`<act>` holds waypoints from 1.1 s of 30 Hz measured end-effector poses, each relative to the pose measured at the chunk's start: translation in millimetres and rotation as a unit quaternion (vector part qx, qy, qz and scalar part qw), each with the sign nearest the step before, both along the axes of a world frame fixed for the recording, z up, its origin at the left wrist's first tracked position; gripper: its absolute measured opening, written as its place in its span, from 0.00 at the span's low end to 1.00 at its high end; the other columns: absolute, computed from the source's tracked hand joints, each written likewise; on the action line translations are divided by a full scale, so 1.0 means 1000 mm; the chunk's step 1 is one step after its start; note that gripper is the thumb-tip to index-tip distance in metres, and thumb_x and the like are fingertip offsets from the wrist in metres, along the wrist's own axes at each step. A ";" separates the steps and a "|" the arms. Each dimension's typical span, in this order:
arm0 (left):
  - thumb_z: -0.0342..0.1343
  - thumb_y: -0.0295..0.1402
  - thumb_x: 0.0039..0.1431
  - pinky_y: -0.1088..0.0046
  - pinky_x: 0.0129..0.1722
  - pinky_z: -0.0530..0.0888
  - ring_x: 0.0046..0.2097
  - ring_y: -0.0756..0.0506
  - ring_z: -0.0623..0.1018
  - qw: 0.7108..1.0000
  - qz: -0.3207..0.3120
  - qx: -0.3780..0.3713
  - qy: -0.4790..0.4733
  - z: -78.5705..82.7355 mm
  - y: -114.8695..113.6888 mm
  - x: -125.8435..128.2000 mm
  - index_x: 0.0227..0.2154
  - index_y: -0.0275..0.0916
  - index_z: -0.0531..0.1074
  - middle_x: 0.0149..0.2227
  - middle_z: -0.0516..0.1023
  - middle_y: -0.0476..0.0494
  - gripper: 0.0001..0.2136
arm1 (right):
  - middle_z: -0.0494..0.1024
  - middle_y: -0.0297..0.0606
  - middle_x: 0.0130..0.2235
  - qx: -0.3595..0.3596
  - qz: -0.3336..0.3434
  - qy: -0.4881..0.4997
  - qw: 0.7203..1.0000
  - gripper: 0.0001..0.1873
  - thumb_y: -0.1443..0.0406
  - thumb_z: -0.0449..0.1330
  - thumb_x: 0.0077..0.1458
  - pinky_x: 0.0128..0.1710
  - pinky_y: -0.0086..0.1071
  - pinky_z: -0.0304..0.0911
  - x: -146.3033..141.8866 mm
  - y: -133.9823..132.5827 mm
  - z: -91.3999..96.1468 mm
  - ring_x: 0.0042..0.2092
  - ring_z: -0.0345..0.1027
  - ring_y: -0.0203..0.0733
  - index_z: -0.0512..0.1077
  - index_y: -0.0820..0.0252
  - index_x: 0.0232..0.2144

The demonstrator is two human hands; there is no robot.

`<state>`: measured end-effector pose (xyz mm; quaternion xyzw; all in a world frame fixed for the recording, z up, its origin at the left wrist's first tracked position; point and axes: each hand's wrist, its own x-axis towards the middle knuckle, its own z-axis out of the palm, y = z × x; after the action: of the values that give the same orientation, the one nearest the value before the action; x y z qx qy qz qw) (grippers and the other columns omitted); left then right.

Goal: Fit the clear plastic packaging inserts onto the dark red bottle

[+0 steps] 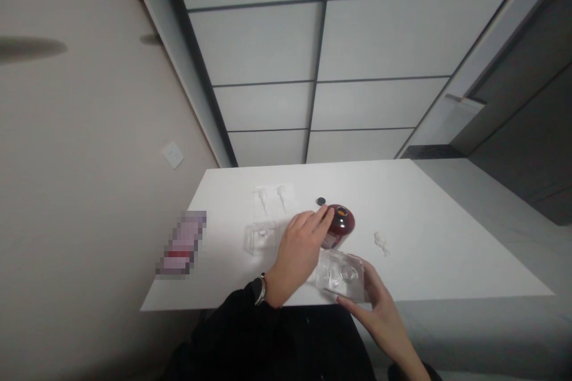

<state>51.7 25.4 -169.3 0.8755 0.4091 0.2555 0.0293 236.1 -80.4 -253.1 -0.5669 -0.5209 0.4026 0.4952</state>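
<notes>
A dark red, rounded bottle (343, 223) stands near the middle of the table, its round mouth uncapped and showing orange inside. My left hand (301, 244) reaches across to it, fingers closed against the bottle's near-left side and shoulder; the thumb is hidden. A clear plastic box (337, 277) with a round fitting in its face is at the table's front edge. My right hand (375, 303) grips its right end, thumb below and fingers behind. Beyond the bottle lies a small black cap (320, 201).
Another clear plastic box (263, 238) sits left of my left hand. Behind it, two small clear nozzle-like pieces (281, 191) lie on a transparent sheet. A crumpled whitish scrap (381, 243) lies to the right. A pixelated pinkish package (185, 241) rests at the white table's (447, 238) left edge.
</notes>
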 end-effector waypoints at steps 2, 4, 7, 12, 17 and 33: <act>0.49 0.22 0.73 0.51 0.66 0.73 0.63 0.38 0.76 0.999 -0.005 0.004 -0.042 0.005 0.002 -0.015 0.70 0.40 0.61 0.66 0.75 0.39 0.25 | 0.79 0.46 0.61 0.004 0.007 -0.022 1.000 0.36 0.54 0.74 0.51 0.66 0.55 0.67 -0.001 0.001 0.000 0.63 0.73 0.61 0.72 0.52 0.60; 0.49 0.27 0.75 0.50 0.67 0.72 0.63 0.38 0.77 0.996 0.022 0.010 -0.090 0.006 0.005 -0.038 0.69 0.41 0.63 0.63 0.78 0.38 0.22 | 0.79 0.45 0.61 0.006 0.011 -0.043 0.999 0.35 0.54 0.73 0.52 0.66 0.56 0.68 -0.006 0.002 -0.001 0.63 0.73 0.61 0.72 0.52 0.61; 0.50 0.33 0.76 0.50 0.65 0.74 0.62 0.37 0.78 0.985 0.081 -0.006 -0.153 0.001 0.007 -0.083 0.64 0.41 0.69 0.61 0.79 0.37 0.18 | 0.77 0.47 0.64 0.012 0.030 -0.059 0.998 0.35 0.53 0.71 0.56 0.67 0.57 0.66 -0.022 0.006 -0.007 0.65 0.72 0.61 0.70 0.52 0.63; 0.51 0.39 0.75 0.51 0.65 0.73 0.62 0.38 0.78 0.953 0.166 -0.074 -0.244 -0.016 -0.007 -0.140 0.59 0.41 0.73 0.59 0.81 0.37 0.16 | 0.72 0.52 0.68 0.043 0.057 -0.105 0.992 0.36 0.52 0.65 0.62 0.69 0.59 0.61 -0.055 0.023 -0.023 0.69 0.66 0.62 0.64 0.54 0.68; 0.58 0.40 0.69 0.48 0.67 0.71 0.65 0.37 0.77 0.942 0.138 -0.170 -0.254 -0.035 -0.018 -0.153 0.64 0.41 0.69 0.64 0.76 0.35 0.23 | 0.64 0.54 0.73 0.071 0.070 -0.150 0.984 0.37 0.51 0.58 0.69 0.71 0.58 0.59 -0.077 0.048 -0.028 0.73 0.59 0.61 0.55 0.55 0.73; 0.65 0.39 0.64 0.42 0.70 0.65 0.69 0.33 0.71 0.938 0.131 -0.164 -0.275 -0.065 -0.010 -0.153 0.68 0.47 0.60 0.69 0.68 0.35 0.33 | 0.74 0.50 0.66 0.131 0.005 -0.162 0.978 0.26 0.61 0.56 0.70 0.66 0.56 0.67 -0.091 0.031 -0.005 0.69 0.67 0.57 0.64 0.53 0.68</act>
<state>-101.7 15.7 -234.5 0.6927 0.5321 0.4176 0.2505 145.2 -49.1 -258.1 -0.5518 -0.6456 0.2360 0.4723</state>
